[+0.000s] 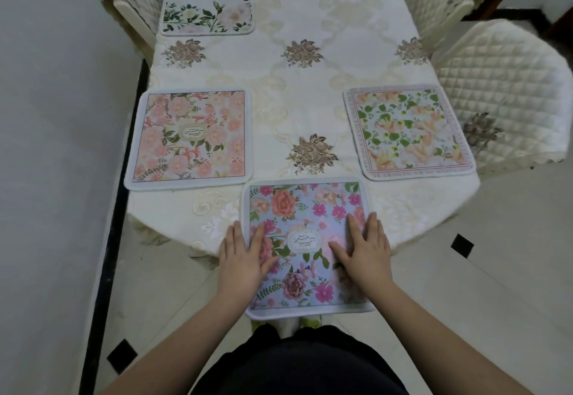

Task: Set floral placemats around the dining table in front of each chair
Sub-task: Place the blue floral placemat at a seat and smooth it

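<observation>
While both hands, left hand (245, 258) & right hand (364, 252), lie flat, fingers straight, on the near placemat (305, 245) at the tabletop (310, 90) edge, it looks thin, light, floppy w/ overhang, so prob best taken by side edges.

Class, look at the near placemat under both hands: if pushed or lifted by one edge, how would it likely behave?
The placemat overhangs the table edge nearly flat, so it is probably fairly stiff. It looks thin, so likely light. Lying on smooth cloth under the flat left hand and right hand, it would probably slide, and the overhang might tip it off.
</observation>
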### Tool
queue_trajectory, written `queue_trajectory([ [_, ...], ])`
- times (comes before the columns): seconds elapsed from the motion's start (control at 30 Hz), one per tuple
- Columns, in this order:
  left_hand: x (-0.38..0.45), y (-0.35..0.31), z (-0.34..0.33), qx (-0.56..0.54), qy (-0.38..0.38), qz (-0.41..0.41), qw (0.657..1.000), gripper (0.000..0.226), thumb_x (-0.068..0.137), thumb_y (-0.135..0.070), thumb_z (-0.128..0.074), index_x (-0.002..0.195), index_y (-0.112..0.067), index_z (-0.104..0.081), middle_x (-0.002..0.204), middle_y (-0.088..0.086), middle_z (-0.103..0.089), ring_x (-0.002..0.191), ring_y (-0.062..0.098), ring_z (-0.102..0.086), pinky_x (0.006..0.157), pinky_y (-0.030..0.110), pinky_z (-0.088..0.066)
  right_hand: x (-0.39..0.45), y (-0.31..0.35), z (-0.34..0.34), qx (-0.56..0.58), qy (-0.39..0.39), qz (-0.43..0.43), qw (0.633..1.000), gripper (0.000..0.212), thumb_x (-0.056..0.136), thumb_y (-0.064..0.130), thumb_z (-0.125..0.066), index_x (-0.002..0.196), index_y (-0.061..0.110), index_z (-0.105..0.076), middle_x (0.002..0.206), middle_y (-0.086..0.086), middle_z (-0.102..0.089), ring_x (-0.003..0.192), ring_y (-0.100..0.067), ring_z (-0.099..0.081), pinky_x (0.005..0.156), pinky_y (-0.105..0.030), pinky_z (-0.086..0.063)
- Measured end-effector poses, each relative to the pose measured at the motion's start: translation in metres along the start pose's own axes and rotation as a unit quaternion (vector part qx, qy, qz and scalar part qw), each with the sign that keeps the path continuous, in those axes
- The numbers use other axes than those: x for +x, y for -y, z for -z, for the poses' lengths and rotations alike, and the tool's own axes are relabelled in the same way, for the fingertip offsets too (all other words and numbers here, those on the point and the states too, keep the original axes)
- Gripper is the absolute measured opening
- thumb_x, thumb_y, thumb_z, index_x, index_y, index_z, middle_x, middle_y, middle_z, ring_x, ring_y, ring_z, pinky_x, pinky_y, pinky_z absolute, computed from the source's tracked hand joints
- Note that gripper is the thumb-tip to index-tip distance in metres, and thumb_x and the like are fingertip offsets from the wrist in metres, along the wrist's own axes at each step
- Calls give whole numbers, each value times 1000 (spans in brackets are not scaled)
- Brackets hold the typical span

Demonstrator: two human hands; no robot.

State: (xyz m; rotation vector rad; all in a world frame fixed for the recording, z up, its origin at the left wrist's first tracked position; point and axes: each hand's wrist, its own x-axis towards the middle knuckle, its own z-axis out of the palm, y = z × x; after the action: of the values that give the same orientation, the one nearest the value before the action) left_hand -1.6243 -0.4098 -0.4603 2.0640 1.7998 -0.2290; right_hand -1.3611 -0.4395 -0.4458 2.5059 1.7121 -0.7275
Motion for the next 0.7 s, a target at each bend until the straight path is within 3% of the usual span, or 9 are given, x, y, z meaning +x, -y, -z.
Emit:
queue_trajectory([
  [0.07, 1, -1, 2, 4, 12, 0, 1000, 84, 94, -74, -8, 148, -20, -42, 139, 35, -50, 128, 50, -52, 100, 58, -45, -4, -2, 2, 37, 4, -22, 999, 87, 90, 71, -41, 156, 36, 4, 163, -18, 9, 151, -32, 1, 120, -43, -7],
  [0.17, 0, -5, 4, 7, 13, -2, 1000, 83, 92, -72, -17, 142, -16, -52, 138, 35, -51, 127, 50, -53, 99, 58, -46, -8, -6, 1, 45, -16, -12, 999, 88, 90, 71, -40, 155, 36, 8, 163, -18, 2, 151, -32, -4, 120, -43, -8],
  [0.3, -6, -8, 1, -17, -50, -18, 998, 75, 89, -60, -55, 150, -18, -42, 154, 32, -33, 143, 47, -33, 113, 55, -31, -5, -8, 0, 20, -28, -7, 999, 91, 89, 72, -39, 156, 32, 8, 164, -16, -4, 151, -31, -4, 121, -43, -4],
  [0.37, -9, -9, 0, -29, -61, -13, 998, 78, 90, -57, -60, 153, -19, -36, 159, 28, -23, 148, 44, -22, 118, 52, -21, -5, -9, 1, 29, -29, -3, 999, 91, 89, 69, -44, 157, 30, 4, 164, -16, -7, 151, -31, -5, 121, -44, -4],
  [0.47, -13, -10, 2, -51, -88, -16, 995, 80, 88, -50, -68, 154, -18, -35, 160, 25, -25, 147, 43, -26, 116, 52, -23, -4, -10, 3, 51, -31, -7, 998, 90, 89, 62, -52, 157, 25, -5, 164, -14, -10, 151, -30, -7, 121, -45, -5],
  [0.6, -20, -18, 12, -155, -112, -31, 981, 67, 97, -36, -60, 155, -24, -30, 165, 13, -16, 146, 35, -31, 111, 51, -40, -3, -13, 13, 160, -56, -8, 986, 85, 90, 45, -63, 156, 18, -15, 160, -10, -24, 147, -27, -21, 120, -45, -18],
  [0.7, -25, -23, 26, -252, -126, -23, 959, 59, 103, -34, -49, 156, -27, -24, 165, 3, -16, 145, 22, -34, 105, 35, -44, -4, -15, 26, 296, -59, -6, 953, 78, 94, 25, -63, 156, 18, -16, 157, -6, -29, 144, -23, -30, 116, -42, -30],
])
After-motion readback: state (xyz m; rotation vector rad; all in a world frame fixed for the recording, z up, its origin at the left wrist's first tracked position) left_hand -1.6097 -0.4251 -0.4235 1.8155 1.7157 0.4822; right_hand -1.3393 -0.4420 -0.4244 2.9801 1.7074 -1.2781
